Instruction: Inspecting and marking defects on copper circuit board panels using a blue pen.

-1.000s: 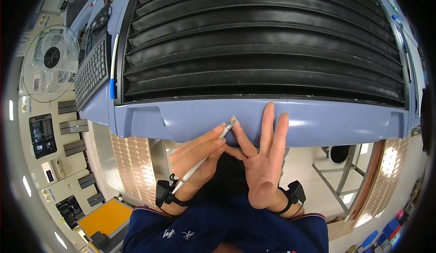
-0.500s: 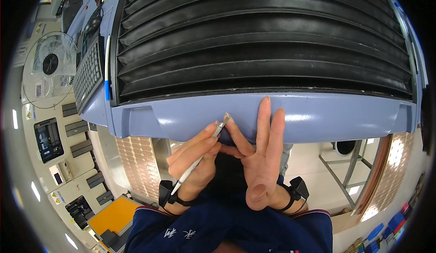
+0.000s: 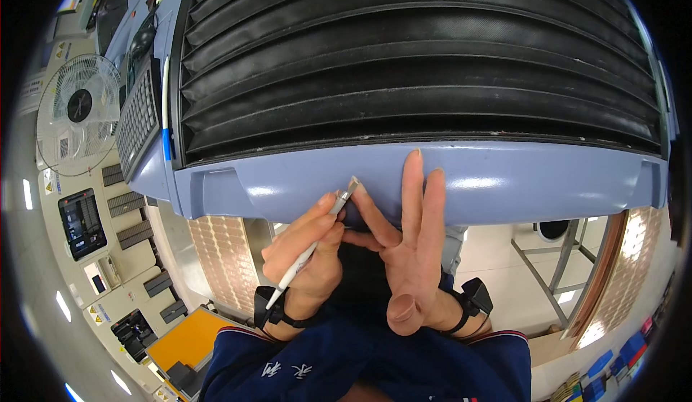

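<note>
My left hand [image 3: 308,261] is closed in a pinch round a slim white pen-like craft knife [image 3: 297,265] with a metal front end. Its white handle slants down toward my left wrist. The metal end meets a fingertip of my right hand [image 3: 409,258], at or very near the nail; the exact contact is too small to tell. My right hand is open and spread. Two of its fingers point away from me over the blue-grey front panel [image 3: 303,186], while its thumb points up toward me. Each wrist wears a black strapped device.
Beyond the panel rises a black pleated bellows cover [image 3: 418,63]. A keyboard [image 3: 139,121], a mouse [image 3: 143,40] and a white-and-blue pen [image 3: 166,106] are at the left. Farther left is a standing fan [image 3: 79,106]. A metal frame [image 3: 555,265] stands below right.
The hands keep nearly the same pose, shifted slightly left in the picture along with the fingertip contact. The view has tilted a little. The craft knife stays in my left hand.
</note>
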Available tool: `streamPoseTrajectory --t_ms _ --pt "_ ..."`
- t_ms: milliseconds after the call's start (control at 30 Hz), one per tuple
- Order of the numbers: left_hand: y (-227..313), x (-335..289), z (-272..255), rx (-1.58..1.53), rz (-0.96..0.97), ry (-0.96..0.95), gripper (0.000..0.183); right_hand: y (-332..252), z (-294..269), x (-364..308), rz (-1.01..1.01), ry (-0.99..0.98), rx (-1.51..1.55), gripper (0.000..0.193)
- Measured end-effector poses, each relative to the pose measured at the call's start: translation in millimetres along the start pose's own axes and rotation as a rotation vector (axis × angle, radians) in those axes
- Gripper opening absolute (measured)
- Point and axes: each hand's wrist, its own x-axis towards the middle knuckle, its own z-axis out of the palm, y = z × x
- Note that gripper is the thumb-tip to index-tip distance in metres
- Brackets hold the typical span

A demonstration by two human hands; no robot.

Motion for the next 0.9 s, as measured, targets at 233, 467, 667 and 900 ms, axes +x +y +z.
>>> streamPoseTrajectory --t_ms 233,467,667,900 --pt "2.4 2.1 2.5 -0.126 -0.104 0.016 0.015 2.7 -1.5 -0.8 -0.003 0.010 0.008 0.123" --pt "2.9 0.7 0.8 -0.185 -0.142 0.031 0.014 4.7 -1.3 -0.1 -0.001 -0.036 -0.018 0.123" --pt "3.6 -0.8 2.7 -0.191 -0.155 0.033 0.013 4.4 -2.1 0.5 -0.004 -0.043 -0.045 0.120" --pt "3.4 -0.2 1.5 -0.147 -0.124 0.015 0.013 3.8 -0.3 0.3 -0.006 -0.032 -0.059 0.116"
